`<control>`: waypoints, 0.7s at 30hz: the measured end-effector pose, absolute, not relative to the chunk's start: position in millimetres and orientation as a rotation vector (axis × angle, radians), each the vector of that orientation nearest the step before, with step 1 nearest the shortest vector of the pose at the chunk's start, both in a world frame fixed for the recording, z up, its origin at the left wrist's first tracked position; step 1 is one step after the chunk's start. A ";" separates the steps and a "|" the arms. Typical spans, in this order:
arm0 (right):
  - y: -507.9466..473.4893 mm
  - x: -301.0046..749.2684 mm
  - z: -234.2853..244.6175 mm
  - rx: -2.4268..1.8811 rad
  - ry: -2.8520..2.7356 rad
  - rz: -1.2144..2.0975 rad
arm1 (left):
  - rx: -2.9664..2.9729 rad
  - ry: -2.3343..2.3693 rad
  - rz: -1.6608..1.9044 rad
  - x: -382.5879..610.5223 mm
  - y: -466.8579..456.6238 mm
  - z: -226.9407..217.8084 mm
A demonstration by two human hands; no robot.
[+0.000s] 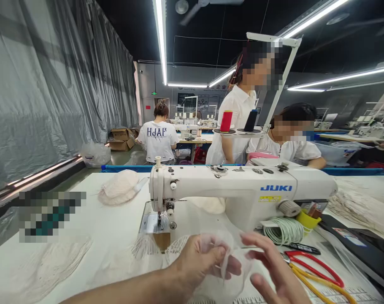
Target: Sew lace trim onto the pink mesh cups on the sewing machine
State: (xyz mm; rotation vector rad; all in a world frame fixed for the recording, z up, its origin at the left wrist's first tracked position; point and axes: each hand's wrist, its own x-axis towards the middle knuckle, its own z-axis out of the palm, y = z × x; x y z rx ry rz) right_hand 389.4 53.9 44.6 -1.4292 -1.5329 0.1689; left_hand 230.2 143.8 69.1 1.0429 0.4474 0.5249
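In front of the sewing machine [192,181], my left hand [198,257] pinches a piece of sheer white fabric [236,270], its thumb bent over the edge. Close on the right is my right hand [271,266], fingers apart and curved beside the fabric; whether a fingertip touches it is hard to see. Behind my left hand, the machine's needle and presser foot [160,221] stand over a metal plate. Pale lacy fabric [146,247] lies by the plate, partly hidden by my left hand.
Stacks of cream fabric [119,187] and lace pieces [63,261] lie left. At right are green cord [282,231], a yellow cup [307,221], red-handled scissors [318,266] and a yellow-handled tool [315,283]. Red thread [226,121] stands above the machine. Several people sit or stand beyond.
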 end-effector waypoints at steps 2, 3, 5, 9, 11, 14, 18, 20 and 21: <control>58.3 380.4 53.2 -1.467 -1.441 0.520 | 1.067 0.412 0.531 217.7 133.7 74.9; 60.1 374.5 58.2 -1.452 -1.448 0.676 | 1.068 0.422 0.544 210.7 129.0 76.0; 60.0 362.5 67.1 -1.400 -1.449 0.819 | 1.080 0.476 0.570 194.6 120.7 74.2; 43.2 341.9 76.6 -1.420 -1.419 0.869 | 1.279 0.565 0.551 160.7 108.0 64.3; 31.0 331.0 80.2 -1.479 -1.533 0.853 | 1.329 0.545 0.499 150.4 102.7 62.7; 13.6 314.3 86.5 -1.623 -1.744 0.646 | 1.442 0.549 0.413 146.7 93.5 64.6; -7.0 301.4 92.5 -1.778 -1.848 0.417 | 1.595 0.609 0.322 146.4 80.5 65.1; -14.7 300.0 93.2 -1.795 -1.859 0.380 | 1.630 0.615 0.276 142.4 75.8 65.6; -17.3 300.1 93.1 -1.796 -1.859 0.362 | 1.656 0.616 0.260 139.5 73.9 67.0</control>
